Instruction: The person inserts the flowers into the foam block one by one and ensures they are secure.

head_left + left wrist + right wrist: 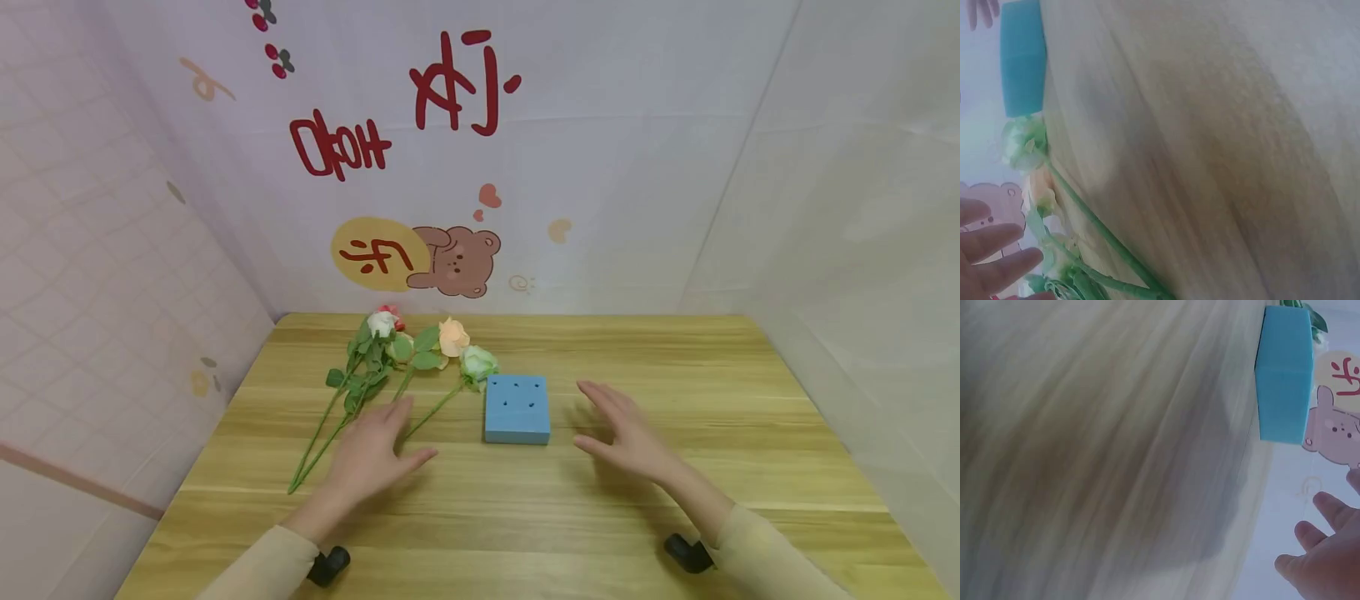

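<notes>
Flowers (453, 337): on the tabletop (480, 517), heads beyond the left grip, stems (435, 410) running back beside and behind it. Presumably laid this way to bring the stalks within that hand's reach.

Left grip (367, 450): fingers extended, thumb spread away, holding nothing. Overlaps some stems in the head view; contact cannot be told.

Blue block (517, 408): between the two grips, slightly beyond them, lying flat, holes (505, 403) facing up. Position probably suits either hand. Pale green bloom (478, 363) just beside its far left corner; touching or not, unclear.

Right grip (626, 433): right of the block, near but apart. Fingers straight, thumb well off them, nothing held.

Counts: blooms, five (red, white, yellowish, peach, pale green), partly overlapping; stems, four distinguishable; block, one; holes, five (three in the far row, two nearer); hands, two.
</notes>
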Demonstrator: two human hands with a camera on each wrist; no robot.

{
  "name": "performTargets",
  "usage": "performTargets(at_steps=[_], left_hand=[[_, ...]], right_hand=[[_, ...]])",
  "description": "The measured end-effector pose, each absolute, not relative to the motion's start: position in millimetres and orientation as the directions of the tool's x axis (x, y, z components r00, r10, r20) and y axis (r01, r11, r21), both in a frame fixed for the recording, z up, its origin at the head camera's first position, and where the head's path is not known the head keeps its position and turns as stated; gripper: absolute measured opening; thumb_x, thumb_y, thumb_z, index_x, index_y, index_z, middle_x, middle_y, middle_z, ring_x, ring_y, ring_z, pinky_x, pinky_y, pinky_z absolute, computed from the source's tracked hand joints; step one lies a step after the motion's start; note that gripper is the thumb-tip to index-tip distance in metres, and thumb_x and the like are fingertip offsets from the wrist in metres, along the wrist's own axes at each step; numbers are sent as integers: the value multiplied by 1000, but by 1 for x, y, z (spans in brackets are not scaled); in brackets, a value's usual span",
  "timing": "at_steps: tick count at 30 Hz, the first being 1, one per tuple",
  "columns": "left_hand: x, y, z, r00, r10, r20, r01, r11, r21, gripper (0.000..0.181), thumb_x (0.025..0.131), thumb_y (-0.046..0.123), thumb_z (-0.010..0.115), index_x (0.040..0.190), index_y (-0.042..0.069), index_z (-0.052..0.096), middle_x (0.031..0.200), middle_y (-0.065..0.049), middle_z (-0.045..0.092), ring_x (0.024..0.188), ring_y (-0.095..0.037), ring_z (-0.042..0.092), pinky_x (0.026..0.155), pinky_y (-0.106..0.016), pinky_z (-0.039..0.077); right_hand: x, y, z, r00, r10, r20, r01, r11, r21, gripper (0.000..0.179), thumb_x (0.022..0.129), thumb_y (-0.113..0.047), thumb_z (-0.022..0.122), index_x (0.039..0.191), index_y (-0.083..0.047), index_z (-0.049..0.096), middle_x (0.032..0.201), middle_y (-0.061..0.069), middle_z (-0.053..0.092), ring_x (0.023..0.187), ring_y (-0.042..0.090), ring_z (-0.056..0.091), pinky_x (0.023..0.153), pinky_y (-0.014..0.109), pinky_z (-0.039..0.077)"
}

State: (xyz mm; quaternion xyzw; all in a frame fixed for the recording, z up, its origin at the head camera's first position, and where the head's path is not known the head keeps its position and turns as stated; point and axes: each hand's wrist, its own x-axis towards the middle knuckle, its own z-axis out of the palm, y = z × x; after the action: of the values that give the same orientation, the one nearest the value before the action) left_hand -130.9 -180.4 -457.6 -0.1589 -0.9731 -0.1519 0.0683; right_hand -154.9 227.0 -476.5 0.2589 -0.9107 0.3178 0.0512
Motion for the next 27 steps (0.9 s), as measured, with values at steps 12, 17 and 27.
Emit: performTargets(at_steps=[12,17,27], left_hand=[[-131,-207,-465,-995,87,46,94,681,726,81,81,39,82,143,0,49,130,-19,61,117,-37,59,95,-53,48],[-130,-218,-469,-998,57,5,35,539,841,75,83,31,82,143,0,48,131,-20,60,118,-35,59,97,-50,48],[-121,-219,-473,-998,57,-11,15,435,901,63,86,20,79,138,-3,53,131,-22,60,115,-34,61,92,-34,52]], right_hand=[[-160,210,-485,-898,-384,214,-409,555,-724,77,90,-28,75,152,-7,36,149,16,42,135,44,35,100,70,33],[-163,206,-496,-918,-364,160,-344,527,-777,79,89,-31,75,153,-9,35,149,17,42,135,42,38,102,66,34],[-169,194,-506,-931,-344,125,-279,448,-849,76,88,-23,77,151,-4,37,149,21,40,135,44,39,107,62,33]])
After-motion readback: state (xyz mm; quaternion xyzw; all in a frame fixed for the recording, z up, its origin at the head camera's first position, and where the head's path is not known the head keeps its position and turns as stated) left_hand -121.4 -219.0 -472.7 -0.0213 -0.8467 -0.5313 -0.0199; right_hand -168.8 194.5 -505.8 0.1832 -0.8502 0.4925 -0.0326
